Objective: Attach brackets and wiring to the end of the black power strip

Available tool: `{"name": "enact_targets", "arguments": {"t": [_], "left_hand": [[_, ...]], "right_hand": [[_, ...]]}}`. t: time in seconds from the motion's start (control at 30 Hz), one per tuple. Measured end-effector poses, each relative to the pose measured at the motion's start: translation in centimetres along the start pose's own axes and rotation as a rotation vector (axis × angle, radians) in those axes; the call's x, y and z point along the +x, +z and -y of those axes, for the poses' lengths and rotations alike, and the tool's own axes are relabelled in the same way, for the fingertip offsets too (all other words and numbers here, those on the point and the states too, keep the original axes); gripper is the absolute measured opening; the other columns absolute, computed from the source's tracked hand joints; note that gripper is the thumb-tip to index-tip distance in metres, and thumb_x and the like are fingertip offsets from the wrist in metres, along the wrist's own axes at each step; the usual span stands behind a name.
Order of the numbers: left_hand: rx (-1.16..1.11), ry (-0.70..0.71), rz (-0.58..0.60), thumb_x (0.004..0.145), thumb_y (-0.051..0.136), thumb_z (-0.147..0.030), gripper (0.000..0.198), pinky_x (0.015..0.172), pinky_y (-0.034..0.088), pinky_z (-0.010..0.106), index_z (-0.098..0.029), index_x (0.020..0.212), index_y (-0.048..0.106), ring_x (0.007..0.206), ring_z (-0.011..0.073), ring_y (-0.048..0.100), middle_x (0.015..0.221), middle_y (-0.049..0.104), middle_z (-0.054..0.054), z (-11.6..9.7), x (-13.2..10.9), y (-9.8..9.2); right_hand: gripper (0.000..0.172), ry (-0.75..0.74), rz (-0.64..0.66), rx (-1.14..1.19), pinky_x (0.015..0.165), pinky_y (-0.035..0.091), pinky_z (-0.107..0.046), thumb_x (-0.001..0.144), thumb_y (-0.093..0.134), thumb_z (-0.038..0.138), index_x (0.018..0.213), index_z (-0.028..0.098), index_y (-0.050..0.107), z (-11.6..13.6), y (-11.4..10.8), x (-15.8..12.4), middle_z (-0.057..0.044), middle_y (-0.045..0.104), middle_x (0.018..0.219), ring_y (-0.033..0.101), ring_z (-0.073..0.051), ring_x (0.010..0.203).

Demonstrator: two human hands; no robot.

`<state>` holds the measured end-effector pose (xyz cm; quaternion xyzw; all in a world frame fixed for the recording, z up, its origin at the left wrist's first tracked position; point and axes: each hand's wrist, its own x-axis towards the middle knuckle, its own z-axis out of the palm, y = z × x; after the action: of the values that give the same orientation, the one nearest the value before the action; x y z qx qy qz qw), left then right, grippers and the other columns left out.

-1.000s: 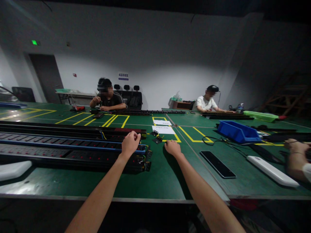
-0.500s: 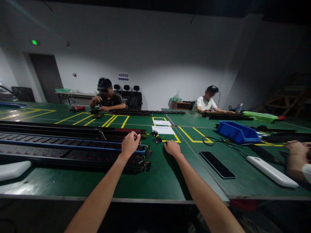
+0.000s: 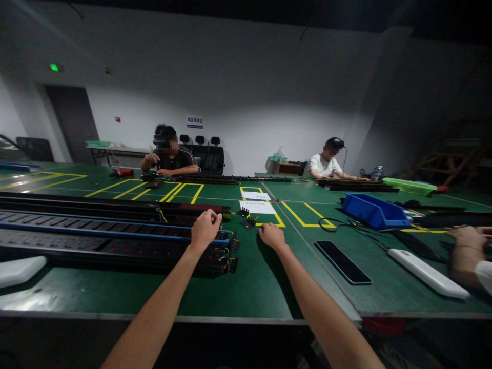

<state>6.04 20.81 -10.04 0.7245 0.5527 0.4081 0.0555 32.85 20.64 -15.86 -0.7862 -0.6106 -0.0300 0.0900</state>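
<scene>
My left hand (image 3: 206,229) is curled into a loose fist over the right end of several long black power strips (image 3: 126,248), which lie side by side. Nothing shows between its fingers, though their undersides are hidden. My right hand (image 3: 272,236) rests closed on the green table (image 3: 246,292), to the right of the strip ends, with nothing visible in it. Between and beyond my hands lie small black brackets (image 3: 248,219) with yellow wires. More brackets (image 3: 232,264) stick out at the strip ends.
White paper sheets (image 3: 257,207) lie ahead. To the right are a phone (image 3: 343,262), a white oblong device (image 3: 427,272), a black cable and a blue bin (image 3: 374,210). A co-worker's hands (image 3: 468,241) are at the right edge. Two people sit across the table.
Both hands stay in the same place and shape. The view has shifted very slightly; nothing else has visibly moved.
</scene>
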Motion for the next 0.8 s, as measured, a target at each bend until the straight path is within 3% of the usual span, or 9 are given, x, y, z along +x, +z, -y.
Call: {"name": "enact_targets", "arguments": {"t": [0.8], "left_hand": [[0.003,0.002,0.003,0.095,0.051,-0.046,0.027,0.062,0.037,0.027,-0.023,0.083,0.06,0.077,0.018,0.062,0.088,0.068,0.004,0.07,-0.07,0.0]], "right_hand": [[0.044,-0.001,0.005,-0.001,0.095,0.045,-0.043,0.099,0.038,0.037,0.125,0.016,0.067,-0.08,0.0,0.06,-0.02,0.063,0.126,0.059,-0.033,0.119]]}}
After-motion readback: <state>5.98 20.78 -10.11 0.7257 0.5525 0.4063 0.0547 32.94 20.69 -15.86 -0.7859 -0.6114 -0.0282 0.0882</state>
